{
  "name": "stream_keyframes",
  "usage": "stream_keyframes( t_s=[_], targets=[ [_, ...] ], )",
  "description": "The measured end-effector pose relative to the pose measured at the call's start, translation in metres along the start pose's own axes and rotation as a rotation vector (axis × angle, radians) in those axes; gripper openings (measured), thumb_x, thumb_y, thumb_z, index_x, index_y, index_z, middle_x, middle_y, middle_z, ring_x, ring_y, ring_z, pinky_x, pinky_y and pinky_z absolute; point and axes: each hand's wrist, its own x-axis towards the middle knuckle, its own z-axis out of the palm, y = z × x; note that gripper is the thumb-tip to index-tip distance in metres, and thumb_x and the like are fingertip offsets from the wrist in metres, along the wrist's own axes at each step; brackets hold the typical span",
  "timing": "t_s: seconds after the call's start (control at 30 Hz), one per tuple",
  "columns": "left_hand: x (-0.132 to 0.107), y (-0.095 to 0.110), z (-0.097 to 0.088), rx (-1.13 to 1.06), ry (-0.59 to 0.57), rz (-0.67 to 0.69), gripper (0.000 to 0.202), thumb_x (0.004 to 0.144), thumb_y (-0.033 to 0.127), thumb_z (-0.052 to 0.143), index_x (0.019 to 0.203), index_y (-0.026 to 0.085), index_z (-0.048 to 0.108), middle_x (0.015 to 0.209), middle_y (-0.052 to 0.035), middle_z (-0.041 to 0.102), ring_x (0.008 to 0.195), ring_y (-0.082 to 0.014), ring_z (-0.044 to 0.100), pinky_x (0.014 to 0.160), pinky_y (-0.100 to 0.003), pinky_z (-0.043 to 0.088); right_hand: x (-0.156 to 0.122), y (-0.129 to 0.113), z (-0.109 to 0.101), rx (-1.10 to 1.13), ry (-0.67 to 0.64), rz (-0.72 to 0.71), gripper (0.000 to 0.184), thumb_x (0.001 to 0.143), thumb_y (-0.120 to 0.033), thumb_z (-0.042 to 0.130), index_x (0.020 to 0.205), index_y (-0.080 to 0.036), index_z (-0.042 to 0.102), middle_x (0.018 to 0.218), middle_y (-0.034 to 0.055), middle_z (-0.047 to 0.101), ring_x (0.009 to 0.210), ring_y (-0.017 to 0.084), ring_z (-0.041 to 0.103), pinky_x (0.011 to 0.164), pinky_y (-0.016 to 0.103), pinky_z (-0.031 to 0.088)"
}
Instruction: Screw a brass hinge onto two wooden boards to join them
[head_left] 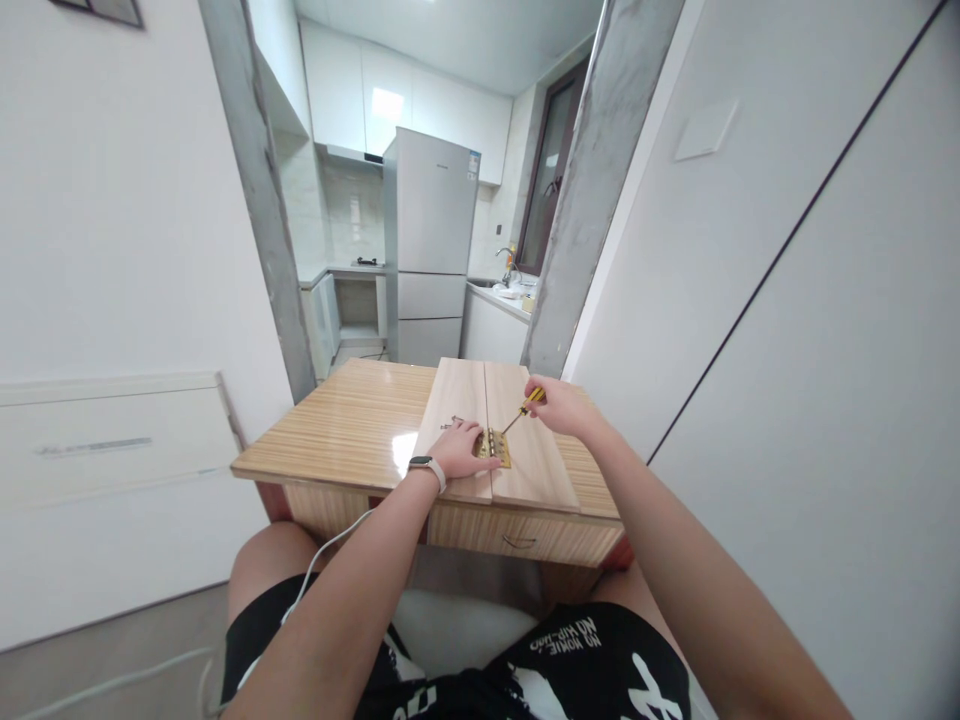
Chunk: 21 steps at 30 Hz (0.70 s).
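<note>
The brass hinge (505,452) lies across the seam between two pale boards (529,472) on the desk (337,412). Left of it, the left hand (457,448) spreads its fingers and thumb wide over it; beyond it to the right, the right hand (559,405) has its fingers closed round a screwdriver (533,396). Its slanted shaft could skid toward the left thumb, or the hinge could shift if pressure eases.

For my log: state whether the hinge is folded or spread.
Spread: the hinge lies flat, one leaf on each board, its left leaf partly hidden.
</note>
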Motion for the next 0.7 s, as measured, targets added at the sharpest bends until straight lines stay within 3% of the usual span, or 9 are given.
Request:
stream_keyframes(
  t_s=[0.1, 0.17, 0.33, 0.5, 0.7],
  targets=[
    [0.0, -0.001, -0.001, -0.001, -0.004, 0.001, 0.086, 0.076, 0.085, 0.059, 0.13, 0.019, 0.063, 0.14, -0.0156, 0.06, 0.131, -0.0365, 0.051, 0.113, -0.048, 0.039, 0.0, 0.014, -0.008, 0.118, 0.131, 0.075, 0.011, 0.085, -0.022, 0.069, 0.092, -0.021, 0.061, 0.081, 0.0013, 0.073, 0.078, 0.016, 0.069, 0.072, 0.025, 0.045],
    [0.0, 0.0, -0.001, -0.001, -0.005, 0.0, 0.086, 0.076, 0.085, 0.059, 0.13, 0.019, 0.063, 0.14, -0.0157, 0.06, 0.13, -0.0365, 0.051, 0.114, -0.049, 0.039, -0.002, 0.027, -0.002, 0.192, 0.226, 0.153, 0.015, 0.084, -0.028, 0.07, 0.089, -0.021, 0.058, 0.081, 0.0023, 0.073, 0.08, 0.018, 0.071, 0.07, 0.026, 0.047],
    [-0.001, 0.002, -0.003, -0.006, -0.005, -0.002, 0.084, 0.076, 0.085, 0.059, 0.13, 0.02, 0.062, 0.139, -0.015, 0.06, 0.131, -0.0365, 0.051, 0.114, -0.048, 0.039, -0.016, 0.061, 0.052, 0.492, 0.297, 0.342, 0.018, 0.088, -0.034, 0.061, 0.093, -0.023, 0.048, 0.088, 0.0056, 0.071, 0.083, 0.022, 0.074, 0.069, 0.029, 0.051],
    [-0.001, 0.002, -0.002, 0.001, -0.003, 0.004, 0.084, 0.078, 0.084, 0.059, 0.131, 0.019, 0.062, 0.139, -0.0155, 0.06, 0.132, -0.0369, 0.051, 0.114, -0.049, 0.04, -0.037, 0.081, 0.104, 0.322, 0.401, 0.392, 0.017, 0.091, -0.033, 0.047, 0.104, -0.023, 0.05, 0.101, 0.0081, 0.069, 0.095, 0.024, 0.067, 0.081, 0.035, 0.05],
    [-0.001, 0.001, -0.001, -0.005, -0.004, 0.003, 0.082, 0.078, 0.082, 0.06, 0.131, 0.02, 0.062, 0.14, -0.0152, 0.06, 0.133, -0.0369, 0.05, 0.114, -0.05, 0.039, -0.044, 0.091, 0.123, 0.317, 0.365, 0.475, 0.025, 0.09, -0.03, 0.045, 0.114, -0.023, 0.05, 0.105, 0.0093, 0.069, 0.097, 0.025, 0.066, 0.081, 0.033, 0.049]
  ],
)
